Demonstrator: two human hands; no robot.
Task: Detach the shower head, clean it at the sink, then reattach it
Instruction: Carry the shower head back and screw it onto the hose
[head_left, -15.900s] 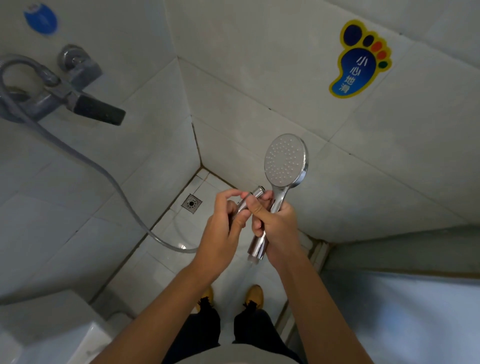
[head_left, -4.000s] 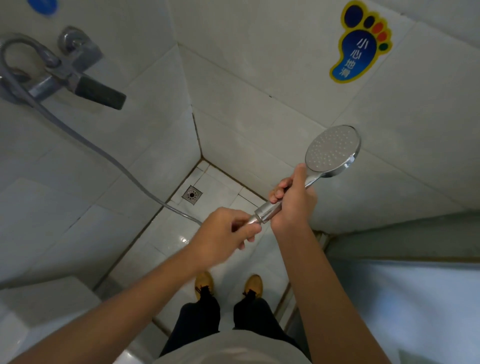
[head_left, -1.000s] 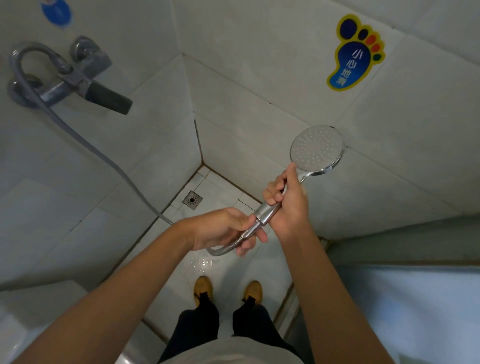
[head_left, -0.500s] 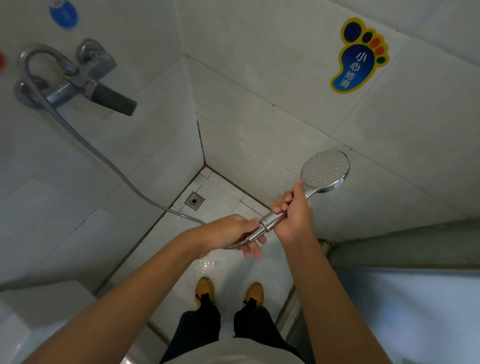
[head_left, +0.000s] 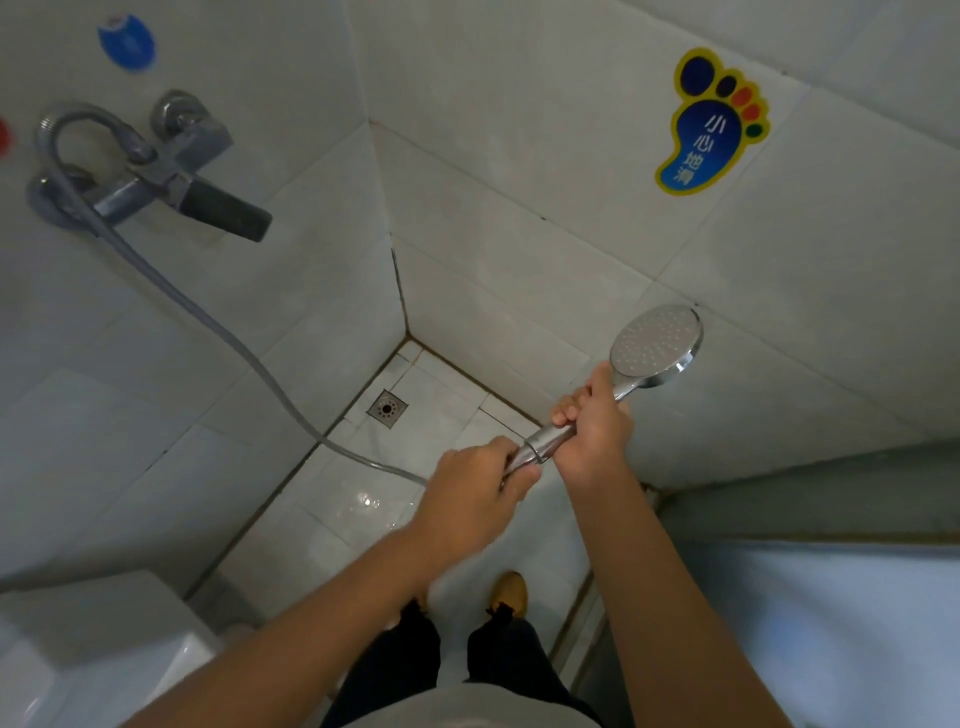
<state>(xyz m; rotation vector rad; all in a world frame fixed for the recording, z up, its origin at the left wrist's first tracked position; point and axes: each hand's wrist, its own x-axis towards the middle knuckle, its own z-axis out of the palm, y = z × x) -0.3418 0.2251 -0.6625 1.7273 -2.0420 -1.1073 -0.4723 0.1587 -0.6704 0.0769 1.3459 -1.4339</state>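
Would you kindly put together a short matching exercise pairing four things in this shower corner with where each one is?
Things:
1. shower head
2. hose
3. floor drain
4. foot-shaped sticker

Places:
A. set in the floor tiles near the corner
B. stuck on the right-hand wall
C. gripped by its handle in the right hand
D. running from the wall tap to the left hand

Pairs: 1-C, 2-D, 3-A, 4-B

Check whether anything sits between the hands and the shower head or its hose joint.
Nothing visible does. The right hand already grips the shower head by its handle, and the left hand holds the hose end right at the joint.
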